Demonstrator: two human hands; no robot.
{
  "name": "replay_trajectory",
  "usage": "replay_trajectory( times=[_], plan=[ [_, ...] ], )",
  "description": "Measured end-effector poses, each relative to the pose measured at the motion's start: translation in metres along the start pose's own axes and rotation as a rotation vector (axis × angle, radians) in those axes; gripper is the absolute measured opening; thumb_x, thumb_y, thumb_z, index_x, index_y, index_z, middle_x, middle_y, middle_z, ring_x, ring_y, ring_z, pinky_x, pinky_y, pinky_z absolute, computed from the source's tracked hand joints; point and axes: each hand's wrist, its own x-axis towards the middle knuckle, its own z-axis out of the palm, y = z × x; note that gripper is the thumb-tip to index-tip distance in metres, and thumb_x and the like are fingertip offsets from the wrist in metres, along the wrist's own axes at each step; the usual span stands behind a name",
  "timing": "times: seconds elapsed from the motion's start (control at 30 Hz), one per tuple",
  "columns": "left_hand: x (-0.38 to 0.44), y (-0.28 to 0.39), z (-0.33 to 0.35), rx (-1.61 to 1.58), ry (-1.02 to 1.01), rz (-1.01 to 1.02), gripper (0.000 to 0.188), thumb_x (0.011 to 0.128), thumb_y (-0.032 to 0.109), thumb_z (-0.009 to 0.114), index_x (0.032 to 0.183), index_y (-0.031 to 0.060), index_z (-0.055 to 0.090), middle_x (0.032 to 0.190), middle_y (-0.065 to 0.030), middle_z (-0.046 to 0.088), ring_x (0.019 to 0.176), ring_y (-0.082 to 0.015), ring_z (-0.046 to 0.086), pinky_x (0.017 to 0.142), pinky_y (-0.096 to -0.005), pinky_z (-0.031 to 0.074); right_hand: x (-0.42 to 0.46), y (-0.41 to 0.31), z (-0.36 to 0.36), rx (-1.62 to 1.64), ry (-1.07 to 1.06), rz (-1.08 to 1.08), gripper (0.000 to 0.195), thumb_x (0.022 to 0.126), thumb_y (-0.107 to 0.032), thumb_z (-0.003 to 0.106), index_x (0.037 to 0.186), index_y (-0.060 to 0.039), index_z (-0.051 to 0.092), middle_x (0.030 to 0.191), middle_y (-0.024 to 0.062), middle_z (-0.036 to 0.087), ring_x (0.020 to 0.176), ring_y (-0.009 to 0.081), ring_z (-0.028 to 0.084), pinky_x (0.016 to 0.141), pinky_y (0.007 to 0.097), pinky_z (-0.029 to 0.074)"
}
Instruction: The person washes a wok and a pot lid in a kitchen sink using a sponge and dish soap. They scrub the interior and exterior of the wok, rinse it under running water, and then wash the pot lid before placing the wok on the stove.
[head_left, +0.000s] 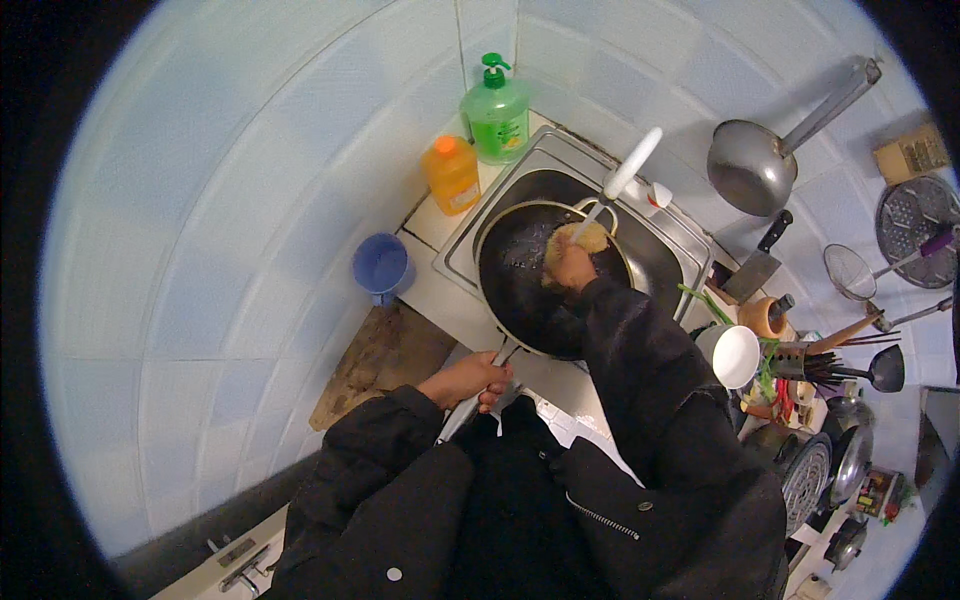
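Observation:
A dark wok (517, 292) with a pale rim rests over the steel sink (664, 259), tilted a little. My left hand (472, 377) is closed around its long metal handle (459, 421), near my body. Inside the wok, my right hand (573, 268) presses a yellowish fibrous scrubber (592, 235) against the far right part of the inner wall. A thin stream of water runs from the white faucet (634, 161) onto the scrubber and hand. Wet glints show on the wok's bottom. My right sleeve hides the wok's near right side.
Left of the sink stand a green pump bottle (495, 120), an orange bottle (451, 176) and a blue mug (383, 266), with a worn wooden board (382, 360) nearer me. At right are a white bowl (735, 356), a cleaver (754, 271) and a hanging metal ladle (752, 166).

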Motion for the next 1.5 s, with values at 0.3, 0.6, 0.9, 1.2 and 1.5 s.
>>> replay_trajectory(
  times=[0.3, 0.6, 0.9, 1.2, 1.5],
  plan=[
    [-0.003, 0.005, 0.002, 0.016, 0.024, -0.044, 0.008, 0.091, 0.013, 0.052, 0.097, 0.0123, 0.046, 0.061, 0.0038, 0.038, 0.043, -0.0068, 0.037, 0.041, -0.0252, 0.037, -0.007, -0.108, -0.023, 1.096, -0.690, 0.273, 0.046, 0.083, -0.039, 0.068, 0.112, -0.0053, 0.060, 0.089, 0.0025, 0.064, 0.069, 0.0073, 0.061, 0.052, 0.0208, 0.047],
    [-0.007, 0.003, -0.002, -0.070, 0.005, -0.022, 0.009, 0.091, 0.013, 0.052, 0.099, 0.0116, 0.047, 0.061, 0.0043, 0.037, 0.044, -0.0071, 0.037, 0.041, -0.0247, 0.036, -0.085, -0.018, -0.166, 0.033, -1.175, -0.444, 0.044, 0.073, -0.020, 0.064, 0.116, -0.0102, 0.065, 0.105, 0.0097, 0.067, 0.095, 0.0259, 0.064, 0.080, 0.0385, 0.049],
    [-0.006, 0.008, -0.006, -0.036, -0.010, -0.050, 0.011, 0.090, 0.012, 0.051, 0.099, 0.0108, 0.045, 0.062, 0.0025, 0.038, 0.044, -0.0078, 0.037, 0.041, -0.0262, 0.038, -0.033, 0.010, -0.104, -0.630, 0.083, -0.430, 0.039, 0.077, -0.011, 0.058, 0.115, -0.0160, 0.062, 0.119, 0.0118, 0.053, 0.097, 0.0324, 0.056, 0.082, 0.0438, 0.047],
    [-0.004, 0.004, -0.006, 0.003, -0.007, -0.046, 0.010, 0.092, 0.015, 0.053, 0.099, 0.0110, 0.047, 0.062, 0.0034, 0.038, 0.044, -0.0076, 0.038, 0.041, -0.0273, 0.037, -0.017, -0.054, -0.017, 0.557, -0.312, -0.026, 0.058, 0.070, 0.012, 0.056, 0.125, -0.0086, 0.054, 0.121, 0.0141, 0.058, 0.114, 0.0241, 0.055, 0.097, 0.0301, 0.042],
    [-0.003, 0.003, -0.006, -0.032, -0.032, -0.029, 0.009, 0.091, 0.013, 0.053, 0.095, 0.0111, 0.045, 0.063, 0.0034, 0.040, 0.046, -0.0065, 0.038, 0.041, -0.0250, 0.038, -0.027, -0.111, -0.068, -0.072, -0.088, -0.457, 0.071, 0.070, 0.003, 0.064, 0.135, -0.0192, 0.044, 0.124, 0.0125, 0.057, 0.105, 0.0408, 0.054, 0.090, 0.0443, 0.046]
  ],
)
